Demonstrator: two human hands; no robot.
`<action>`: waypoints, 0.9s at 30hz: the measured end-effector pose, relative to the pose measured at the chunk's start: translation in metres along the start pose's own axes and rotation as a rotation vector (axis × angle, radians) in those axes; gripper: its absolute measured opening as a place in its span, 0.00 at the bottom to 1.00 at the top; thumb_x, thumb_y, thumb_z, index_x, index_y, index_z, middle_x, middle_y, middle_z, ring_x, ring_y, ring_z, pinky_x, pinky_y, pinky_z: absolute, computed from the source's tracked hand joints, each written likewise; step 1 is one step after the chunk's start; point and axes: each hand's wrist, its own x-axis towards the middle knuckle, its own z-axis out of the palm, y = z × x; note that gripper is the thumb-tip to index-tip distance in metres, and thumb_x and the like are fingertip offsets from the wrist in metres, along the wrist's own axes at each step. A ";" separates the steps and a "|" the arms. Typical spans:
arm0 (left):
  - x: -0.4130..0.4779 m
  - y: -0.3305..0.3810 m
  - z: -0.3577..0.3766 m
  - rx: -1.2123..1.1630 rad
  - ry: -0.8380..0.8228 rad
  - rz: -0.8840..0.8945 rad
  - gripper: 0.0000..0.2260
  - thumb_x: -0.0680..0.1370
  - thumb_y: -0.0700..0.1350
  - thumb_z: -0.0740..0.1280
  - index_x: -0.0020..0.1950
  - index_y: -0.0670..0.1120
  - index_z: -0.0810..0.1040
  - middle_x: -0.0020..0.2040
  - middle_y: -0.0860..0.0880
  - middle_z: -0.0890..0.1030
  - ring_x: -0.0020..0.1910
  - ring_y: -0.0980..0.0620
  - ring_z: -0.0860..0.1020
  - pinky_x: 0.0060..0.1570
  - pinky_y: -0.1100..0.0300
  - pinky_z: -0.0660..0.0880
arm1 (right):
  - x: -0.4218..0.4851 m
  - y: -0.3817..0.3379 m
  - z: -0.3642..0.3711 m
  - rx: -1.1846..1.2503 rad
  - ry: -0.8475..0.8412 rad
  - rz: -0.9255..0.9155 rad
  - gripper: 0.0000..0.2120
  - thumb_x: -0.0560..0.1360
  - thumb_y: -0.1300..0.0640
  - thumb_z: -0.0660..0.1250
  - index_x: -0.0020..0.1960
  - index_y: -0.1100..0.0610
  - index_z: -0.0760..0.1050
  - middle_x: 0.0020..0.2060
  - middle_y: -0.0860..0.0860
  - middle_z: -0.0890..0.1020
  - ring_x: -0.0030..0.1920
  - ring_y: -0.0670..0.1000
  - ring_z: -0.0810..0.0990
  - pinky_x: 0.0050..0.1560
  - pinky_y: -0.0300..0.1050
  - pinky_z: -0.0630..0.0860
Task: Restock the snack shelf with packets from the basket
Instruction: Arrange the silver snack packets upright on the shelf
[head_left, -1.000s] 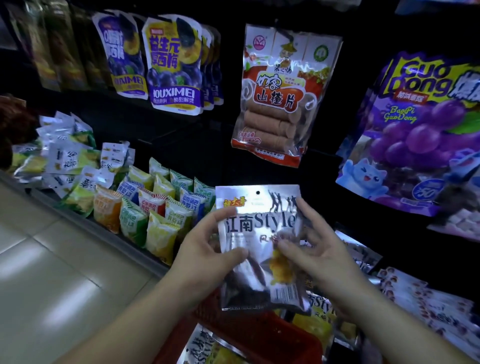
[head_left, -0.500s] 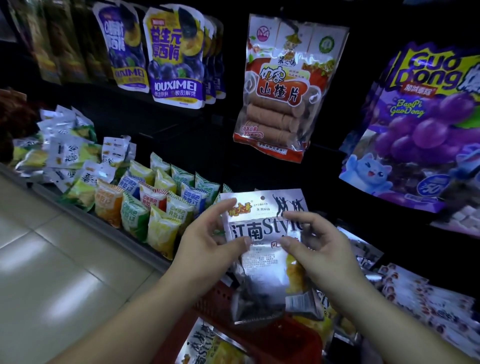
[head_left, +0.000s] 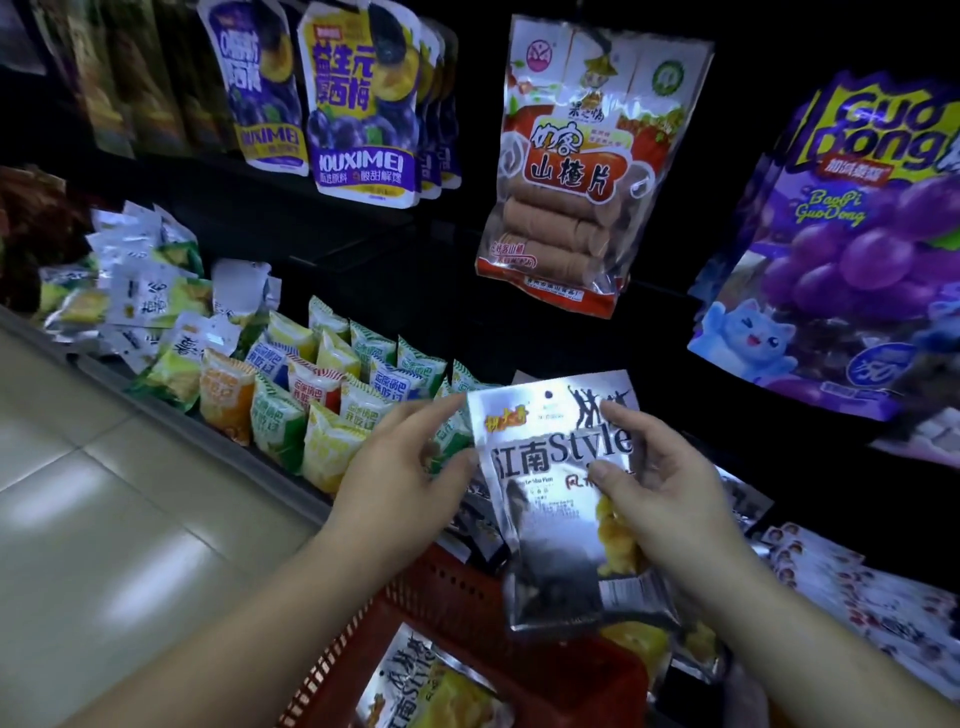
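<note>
A silver foil snack packet (head_left: 550, 519) with dark lettering stands upright between both hands, just above the red plastic basket (head_left: 467, 597). Its long axis runs vertically, hang-hole end up and printed face towards the person. The right hand (head_left: 670, 493) grips its right edge, thumb on the front and fingers behind. The left hand (head_left: 405, 467) pinches the upper left edge between thumb and forefinger, as far as can be seen. The dark lower shelf (head_left: 111, 382) lies beyond the packet – forward and slightly right, where similar silver packets (head_left: 740, 496) lie. The right hand looks nearer that spot, so it would likely carry the packet in.
</note>
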 end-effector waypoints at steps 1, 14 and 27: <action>-0.003 0.003 0.002 -0.090 -0.010 -0.066 0.28 0.80 0.53 0.71 0.78 0.64 0.66 0.64 0.56 0.75 0.52 0.51 0.81 0.48 0.52 0.81 | 0.001 -0.001 0.000 0.002 0.028 -0.004 0.23 0.78 0.62 0.73 0.64 0.37 0.78 0.55 0.62 0.80 0.44 0.58 0.83 0.45 0.56 0.84; -0.011 0.019 0.016 -0.518 -0.067 -0.259 0.35 0.79 0.46 0.73 0.81 0.61 0.59 0.46 0.50 0.85 0.47 0.44 0.83 0.44 0.50 0.81 | -0.005 -0.008 -0.005 0.123 -0.300 0.184 0.45 0.63 0.58 0.83 0.73 0.35 0.69 0.66 0.46 0.79 0.54 0.56 0.87 0.55 0.65 0.82; -0.015 0.011 0.012 -0.484 -0.203 -0.155 0.29 0.79 0.44 0.73 0.73 0.69 0.69 0.68 0.62 0.77 0.65 0.58 0.79 0.65 0.55 0.78 | -0.001 0.006 -0.005 0.028 -0.223 0.131 0.26 0.72 0.60 0.79 0.61 0.34 0.81 0.67 0.41 0.77 0.64 0.52 0.81 0.60 0.55 0.82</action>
